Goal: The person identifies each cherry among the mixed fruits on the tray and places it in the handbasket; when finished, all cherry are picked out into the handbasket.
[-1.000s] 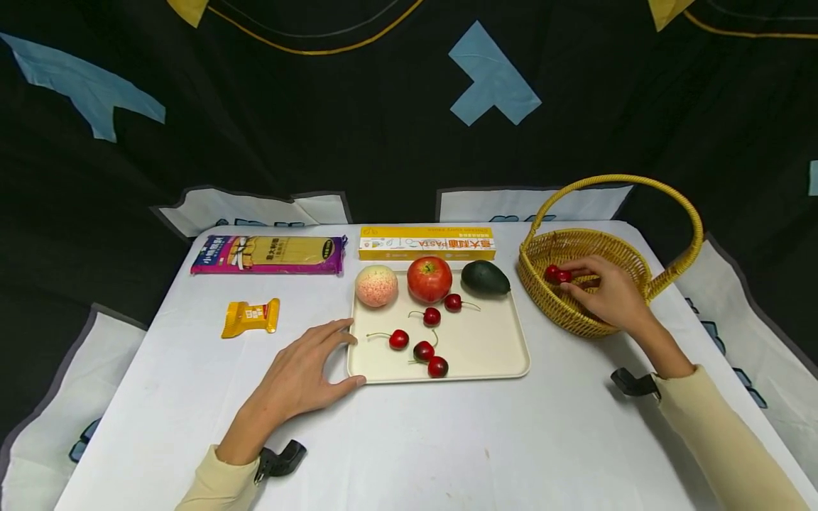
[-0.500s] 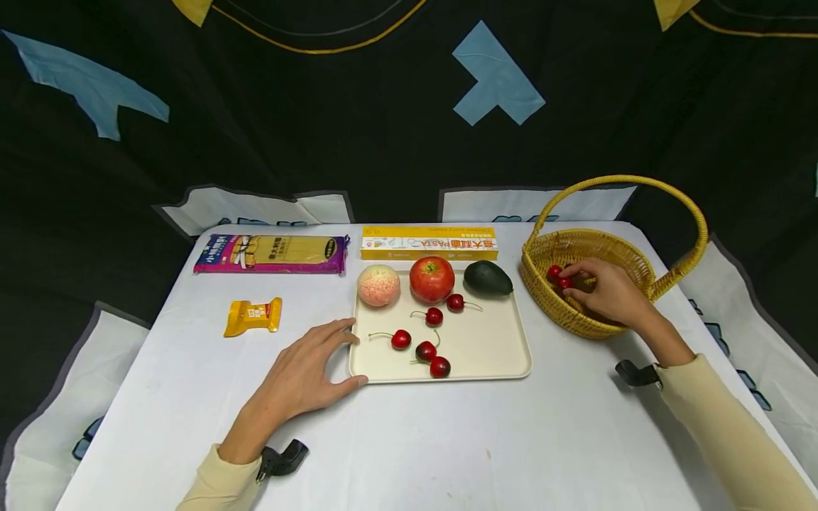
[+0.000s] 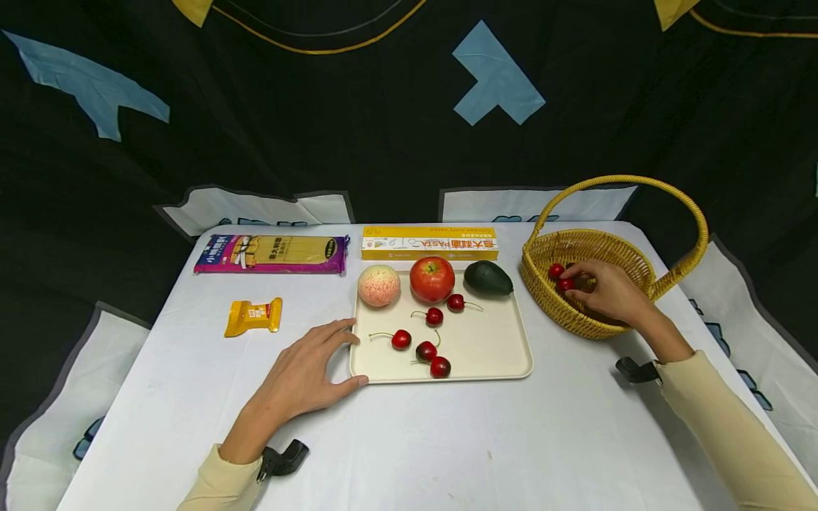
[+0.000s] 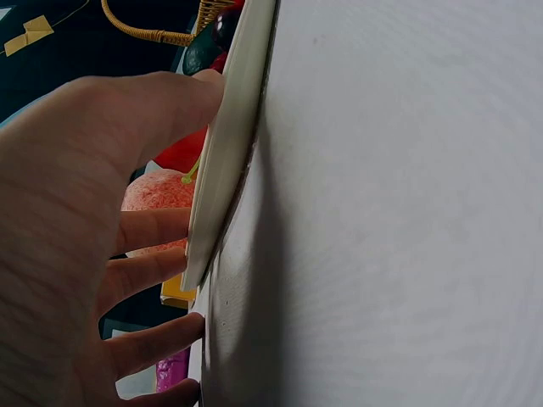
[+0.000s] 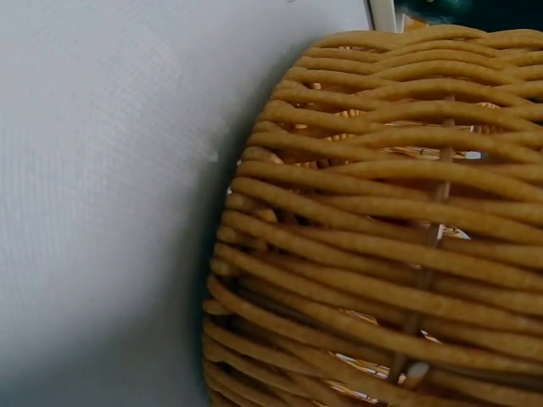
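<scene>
Inside the yellow wicker basket (image 3: 629, 248), my right hand (image 3: 607, 291) pinches a red cherry (image 3: 566, 284) between thumb and fingers. A second cherry (image 3: 556, 270) lies right beside it. In the right wrist view the woven basket wall (image 5: 390, 212) hides this hand. My left hand (image 3: 303, 372) rests at the left end of the cream tray (image 3: 486, 355), fingers spread and thumb at its front left corner. The left wrist view shows its thumb (image 4: 182, 97) on the tray rim. On the tray lie a peach (image 3: 379, 285), an apple (image 3: 432, 279), an avocado (image 3: 488, 277) and several stemmed cherries (image 3: 401, 340).
Behind the tray stands a yellow and white pasta box (image 3: 429, 243). A purple pasta packet (image 3: 271, 254) lies at the back left, with a small yellow wrapped snack (image 3: 253, 316) in front of it. The basket's tall handle (image 3: 693, 234) arches over its opening.
My right hand has lowered slightly within the basket with the cherry, and the two cherries now sit a little farther apart. The left hand stays at the tray.
</scene>
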{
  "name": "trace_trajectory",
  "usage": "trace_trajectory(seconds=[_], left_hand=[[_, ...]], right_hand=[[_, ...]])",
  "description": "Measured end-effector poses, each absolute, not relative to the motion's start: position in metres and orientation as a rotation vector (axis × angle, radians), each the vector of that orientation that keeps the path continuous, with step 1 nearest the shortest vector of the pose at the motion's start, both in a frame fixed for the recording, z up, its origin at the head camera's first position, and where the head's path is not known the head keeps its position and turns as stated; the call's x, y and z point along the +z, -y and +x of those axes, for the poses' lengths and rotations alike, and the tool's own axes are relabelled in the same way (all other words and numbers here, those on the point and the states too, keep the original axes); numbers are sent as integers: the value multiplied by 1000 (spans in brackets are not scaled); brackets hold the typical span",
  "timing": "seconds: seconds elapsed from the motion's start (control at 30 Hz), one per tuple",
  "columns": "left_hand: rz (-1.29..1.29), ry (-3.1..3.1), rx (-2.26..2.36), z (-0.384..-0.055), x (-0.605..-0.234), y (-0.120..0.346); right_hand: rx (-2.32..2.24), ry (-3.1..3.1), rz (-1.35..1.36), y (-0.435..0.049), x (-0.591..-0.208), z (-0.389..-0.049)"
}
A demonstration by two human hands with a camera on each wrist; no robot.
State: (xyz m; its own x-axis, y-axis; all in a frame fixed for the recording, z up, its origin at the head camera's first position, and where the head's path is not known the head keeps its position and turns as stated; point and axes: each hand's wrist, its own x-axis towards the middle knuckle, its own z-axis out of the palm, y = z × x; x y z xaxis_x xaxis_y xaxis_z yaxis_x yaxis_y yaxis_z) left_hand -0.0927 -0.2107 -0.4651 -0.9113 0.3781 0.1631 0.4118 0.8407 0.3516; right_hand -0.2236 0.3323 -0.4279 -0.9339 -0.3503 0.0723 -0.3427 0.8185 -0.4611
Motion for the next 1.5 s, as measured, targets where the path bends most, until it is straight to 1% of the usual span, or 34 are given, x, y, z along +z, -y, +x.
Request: trace_trajectory(seconds=[0.4, 0.73, 1.13, 1.5], left_hand=[[-634, 2930, -589, -91, -466, 210], [-631, 2940, -588, -91, -466, 210], [-633, 2939, -590, -91, -465, 211], [-630, 2944, -597, -92, -463, 211]], right_hand=[[-714, -3014, -576, -332, -421, -220], [-802, -3112, -511, -309, -405, -203], [-876, -3203, -755, -259, -392, -183], [-939, -3089, -966, -213, -401, -183]])
